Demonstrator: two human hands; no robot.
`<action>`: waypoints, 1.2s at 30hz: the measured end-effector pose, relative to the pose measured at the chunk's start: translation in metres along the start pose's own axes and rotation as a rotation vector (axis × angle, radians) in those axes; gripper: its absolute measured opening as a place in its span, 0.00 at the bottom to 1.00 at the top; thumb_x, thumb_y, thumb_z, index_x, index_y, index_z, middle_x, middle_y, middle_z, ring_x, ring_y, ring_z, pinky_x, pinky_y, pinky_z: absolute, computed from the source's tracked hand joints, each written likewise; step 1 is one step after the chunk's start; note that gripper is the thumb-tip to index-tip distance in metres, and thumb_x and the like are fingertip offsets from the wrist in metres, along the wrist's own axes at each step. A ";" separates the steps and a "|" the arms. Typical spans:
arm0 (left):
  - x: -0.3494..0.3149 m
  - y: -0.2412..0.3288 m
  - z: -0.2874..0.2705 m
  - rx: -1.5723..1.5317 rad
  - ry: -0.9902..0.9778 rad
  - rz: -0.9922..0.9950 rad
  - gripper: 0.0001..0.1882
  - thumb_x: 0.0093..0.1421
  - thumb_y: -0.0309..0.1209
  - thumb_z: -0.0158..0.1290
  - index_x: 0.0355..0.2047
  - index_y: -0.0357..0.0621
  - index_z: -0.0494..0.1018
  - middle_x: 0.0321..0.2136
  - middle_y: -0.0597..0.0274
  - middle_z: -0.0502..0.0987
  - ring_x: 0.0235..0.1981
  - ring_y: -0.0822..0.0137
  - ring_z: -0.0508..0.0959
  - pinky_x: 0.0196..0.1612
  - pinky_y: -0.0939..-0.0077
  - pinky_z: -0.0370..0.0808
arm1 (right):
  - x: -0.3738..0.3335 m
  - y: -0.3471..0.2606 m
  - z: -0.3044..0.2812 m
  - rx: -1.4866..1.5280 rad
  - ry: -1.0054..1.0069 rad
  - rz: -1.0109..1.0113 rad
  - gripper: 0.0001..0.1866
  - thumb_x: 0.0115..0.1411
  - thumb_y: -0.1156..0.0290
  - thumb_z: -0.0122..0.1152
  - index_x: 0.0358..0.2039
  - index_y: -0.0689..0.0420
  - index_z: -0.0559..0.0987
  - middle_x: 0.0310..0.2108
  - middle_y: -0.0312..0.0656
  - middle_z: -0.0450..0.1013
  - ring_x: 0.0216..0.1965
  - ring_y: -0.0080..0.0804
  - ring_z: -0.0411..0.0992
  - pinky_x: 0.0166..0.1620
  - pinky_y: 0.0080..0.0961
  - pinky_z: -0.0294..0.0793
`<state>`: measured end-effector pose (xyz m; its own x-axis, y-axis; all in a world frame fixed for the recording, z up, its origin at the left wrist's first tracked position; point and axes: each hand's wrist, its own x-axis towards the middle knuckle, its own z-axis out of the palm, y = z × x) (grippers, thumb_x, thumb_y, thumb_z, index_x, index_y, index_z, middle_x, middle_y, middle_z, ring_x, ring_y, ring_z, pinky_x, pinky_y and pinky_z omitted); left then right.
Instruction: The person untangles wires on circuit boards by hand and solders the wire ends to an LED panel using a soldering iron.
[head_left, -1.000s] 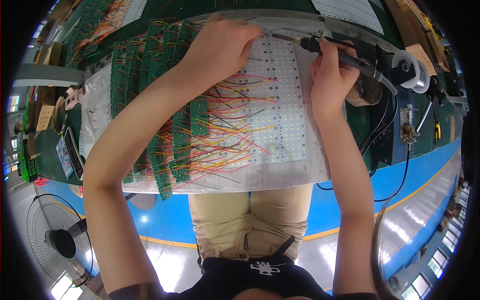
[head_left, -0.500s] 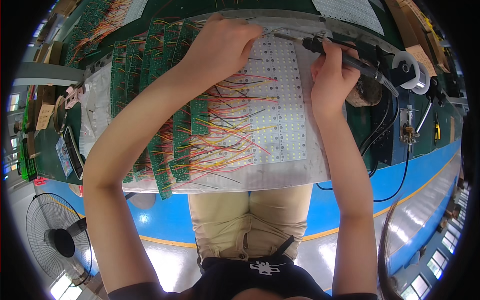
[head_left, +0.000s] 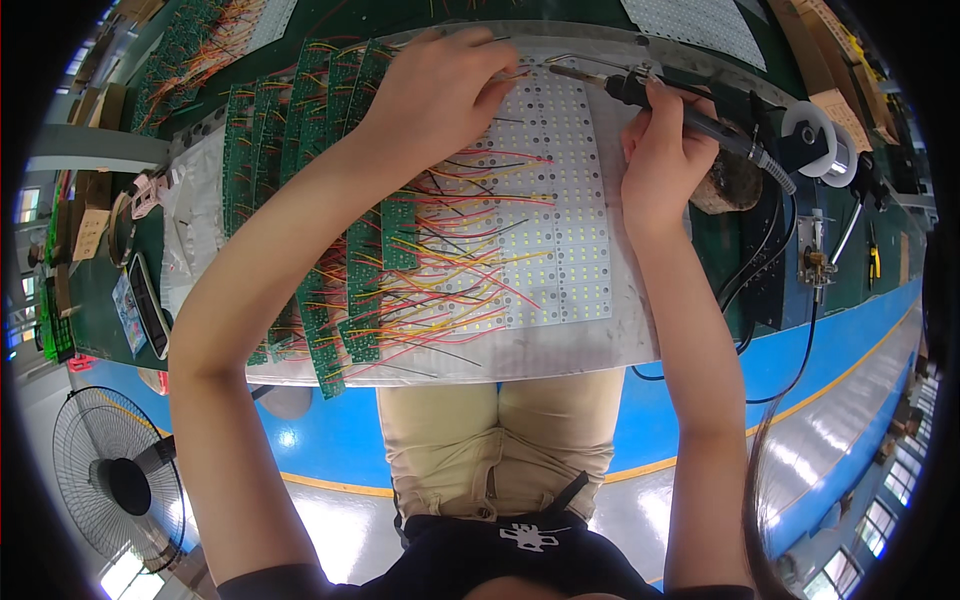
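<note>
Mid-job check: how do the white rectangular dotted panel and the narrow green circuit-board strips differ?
The white rectangular dotted panel is pale with rows of small yellowish dots; the narrow green circuit-board strips are dark green. The panel forms one broad sheet; the strips are separate, slender pieces. Thin red, yellow and black wires cross both.

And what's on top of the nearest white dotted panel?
Red, yellow and black wires lie across the left part of the white dotted panel. Anything beneath the left hand, at the panel's upper left, is hidden from view.
</note>
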<state>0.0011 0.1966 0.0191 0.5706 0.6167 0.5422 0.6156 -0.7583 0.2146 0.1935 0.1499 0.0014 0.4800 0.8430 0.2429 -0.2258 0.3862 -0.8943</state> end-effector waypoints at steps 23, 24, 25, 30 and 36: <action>-0.002 0.000 0.001 0.054 0.029 0.032 0.03 0.47 0.25 0.58 0.23 0.43 0.75 0.25 0.63 0.74 0.28 0.58 0.76 0.32 0.67 0.73 | -0.001 -0.001 -0.001 -0.028 0.001 -0.020 0.06 0.55 0.77 0.56 0.24 0.59 0.68 0.14 0.32 0.62 0.12 0.14 0.56 0.16 0.15 0.53; -0.002 0.000 0.001 0.056 0.030 0.031 0.03 0.47 0.25 0.58 0.23 0.43 0.75 0.25 0.63 0.74 0.28 0.58 0.76 0.32 0.67 0.73 | -0.001 -0.001 -0.001 -0.054 -0.005 -0.037 0.06 0.55 0.77 0.54 0.25 0.58 0.67 0.13 0.32 0.60 0.10 0.15 0.53 0.13 0.17 0.52; -0.002 0.001 0.001 0.053 0.023 0.019 0.03 0.47 0.25 0.58 0.23 0.43 0.75 0.25 0.63 0.74 0.28 0.58 0.76 0.32 0.67 0.73 | -0.001 -0.001 -0.001 -0.054 -0.005 -0.037 0.06 0.55 0.77 0.54 0.25 0.58 0.67 0.13 0.32 0.60 0.10 0.15 0.53 0.13 0.17 0.52; -0.003 0.003 0.001 0.063 0.012 -0.002 0.03 0.46 0.25 0.58 0.23 0.43 0.75 0.26 0.64 0.74 0.28 0.58 0.76 0.33 0.67 0.73 | -0.003 -0.004 0.001 -0.052 0.005 -0.019 0.06 0.55 0.77 0.55 0.25 0.58 0.67 0.13 0.32 0.60 0.10 0.16 0.54 0.13 0.17 0.52; -0.002 0.005 0.000 0.121 0.012 0.000 0.03 0.45 0.25 0.59 0.23 0.45 0.76 0.26 0.65 0.73 0.27 0.59 0.76 0.34 0.67 0.73 | -0.001 -0.001 -0.001 -0.050 -0.016 -0.046 0.05 0.55 0.78 0.54 0.25 0.59 0.67 0.14 0.32 0.60 0.10 0.16 0.54 0.13 0.17 0.52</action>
<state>0.0031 0.1914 0.0185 0.5645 0.6138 0.5519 0.6772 -0.7266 0.1156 0.1942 0.1483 0.0013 0.4750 0.8310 0.2895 -0.1612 0.4055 -0.8998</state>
